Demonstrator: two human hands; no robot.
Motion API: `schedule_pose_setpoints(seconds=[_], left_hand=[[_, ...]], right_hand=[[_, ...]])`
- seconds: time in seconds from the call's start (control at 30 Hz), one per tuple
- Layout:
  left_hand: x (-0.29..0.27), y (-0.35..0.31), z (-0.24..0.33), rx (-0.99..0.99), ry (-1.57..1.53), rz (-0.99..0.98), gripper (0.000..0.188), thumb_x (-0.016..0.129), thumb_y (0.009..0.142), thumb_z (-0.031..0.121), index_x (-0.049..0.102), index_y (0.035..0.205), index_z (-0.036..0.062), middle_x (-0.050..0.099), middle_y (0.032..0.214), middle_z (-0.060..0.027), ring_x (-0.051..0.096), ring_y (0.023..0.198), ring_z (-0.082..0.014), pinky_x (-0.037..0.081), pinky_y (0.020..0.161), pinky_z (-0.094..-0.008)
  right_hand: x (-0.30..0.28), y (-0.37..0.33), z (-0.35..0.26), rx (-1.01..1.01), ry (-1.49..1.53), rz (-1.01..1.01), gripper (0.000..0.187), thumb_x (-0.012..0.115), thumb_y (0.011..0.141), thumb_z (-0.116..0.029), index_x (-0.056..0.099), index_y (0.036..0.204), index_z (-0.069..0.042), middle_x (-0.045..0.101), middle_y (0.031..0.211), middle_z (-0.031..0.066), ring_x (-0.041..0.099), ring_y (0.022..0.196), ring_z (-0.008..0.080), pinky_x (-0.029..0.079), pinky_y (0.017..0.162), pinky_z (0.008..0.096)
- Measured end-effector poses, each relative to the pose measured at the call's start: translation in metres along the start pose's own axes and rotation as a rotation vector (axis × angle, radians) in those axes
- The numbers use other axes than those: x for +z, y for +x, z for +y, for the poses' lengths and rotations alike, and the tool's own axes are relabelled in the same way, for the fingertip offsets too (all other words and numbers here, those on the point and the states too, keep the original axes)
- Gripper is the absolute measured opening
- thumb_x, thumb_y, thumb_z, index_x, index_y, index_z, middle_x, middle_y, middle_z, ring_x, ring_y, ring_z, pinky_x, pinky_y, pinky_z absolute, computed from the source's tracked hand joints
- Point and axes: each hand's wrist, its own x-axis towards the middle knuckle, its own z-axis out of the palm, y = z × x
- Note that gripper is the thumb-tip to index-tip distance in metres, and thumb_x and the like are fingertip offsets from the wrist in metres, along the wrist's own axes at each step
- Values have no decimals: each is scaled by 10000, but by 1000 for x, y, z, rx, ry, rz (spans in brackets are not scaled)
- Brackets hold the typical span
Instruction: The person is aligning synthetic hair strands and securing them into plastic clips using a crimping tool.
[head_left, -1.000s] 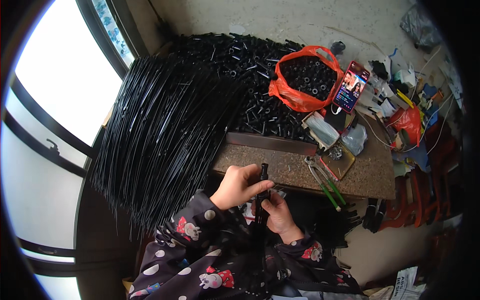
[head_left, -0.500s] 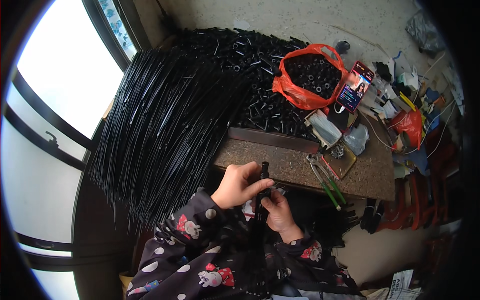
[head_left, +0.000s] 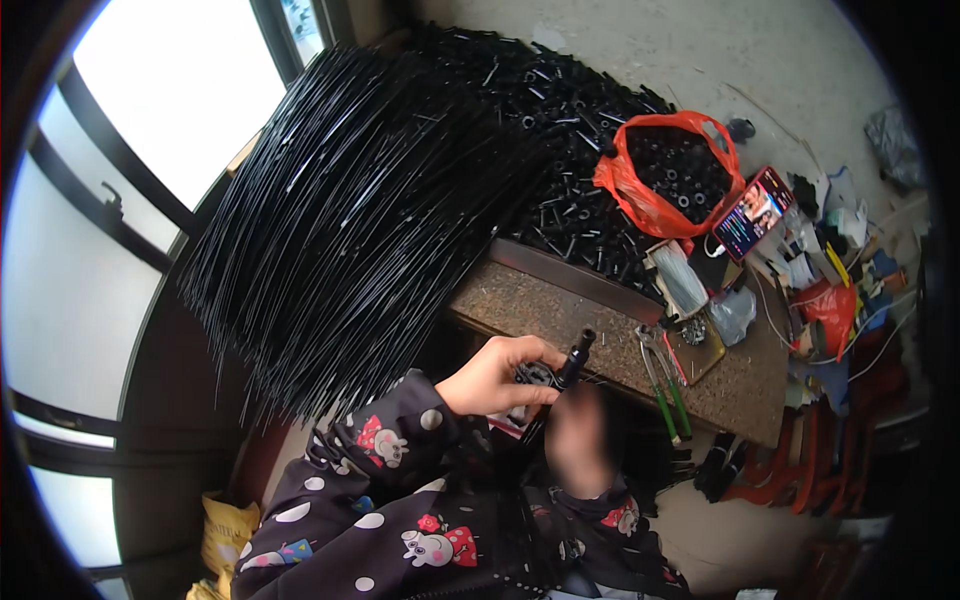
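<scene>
Left hand [head_left: 492,378] is closed around a short black plastic tube fitting [head_left: 572,360], fingers wrapped on its lower body, top end sticking up toward 1 o'clock. Right hand [head_left: 577,438] sits just below at 5 o'clock from the left; it's blurred, so can't tell how far it's closed or whether it's touching the fitting. Both sleeves are dark with printed cartoon patches.

Fitting is held just off the near edge of a speckled brown stone slab [head_left: 560,320].

On the slab at 3 o'clock from the grip: green-handled pliers [head_left: 664,385], lying flat, handles pointing toward the person.

At 10 to 12 o'clock: big fanned bundle of thin black rods [head_left: 350,220], leaning over the slab's left end.

At 12 to 1 o'clock: heap of loose short black tube pieces [head_left: 570,170], with an orange plastic bag [head_left: 655,190] full of the same beside it.

At 2 o'clock: smartphone [head_left: 752,213] with lit screen, propped up, next to clutter of packets and wires.
</scene>
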Motion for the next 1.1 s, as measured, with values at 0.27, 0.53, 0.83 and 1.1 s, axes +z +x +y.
schedule_pose_setpoints(seconds=[0.27, 0.53, 0.83, 1.1], left_hand=[[-1, -4, -2, -159, -408, -44, 108, 639, 797, 11, 538, 831, -6, 617, 964, -126, 594, 829, -146, 491, 704, -288], [2, -8, -13, -65, -560, -74, 143, 629, 792, -15, 525, 888, 7, 587, 907, -85, 606, 680, -143, 517, 573, -254], [8, -6, -6, -187, -615, -21, 228, 674, 745, -36, 530, 916, 8, 582, 867, -54, 608, 709, -133, 522, 571, -258], [6, -11, -18, -158, -661, 40, 116, 665, 760, -17, 589, 849, -11, 606, 1028, -166, 614, 781, -151, 515, 750, -317]], right_hand=[[-2, 4, 1, 0, 0, -25, 288, 624, 832, -288, 537, 1015, -83, 574, 804, 68, 562, 702, 186, 476, 630, 318], [-1, 1, -2, 27, 35, -85, 368, 649, 813, -285, 530, 1087, -70, 575, 846, 64, 570, 714, 185, 486, 634, 311], [3, -1, -5, 46, 17, -40, 508, 651, 809, -285, 453, 1225, -70, 569, 911, 51, 570, 731, 179, 488, 640, 309], [4, 2, -7, 41, 68, -110, 517, 675, 791, -281, 447, 1192, -49, 573, 858, 60, 573, 728, 181, 479, 633, 305]])
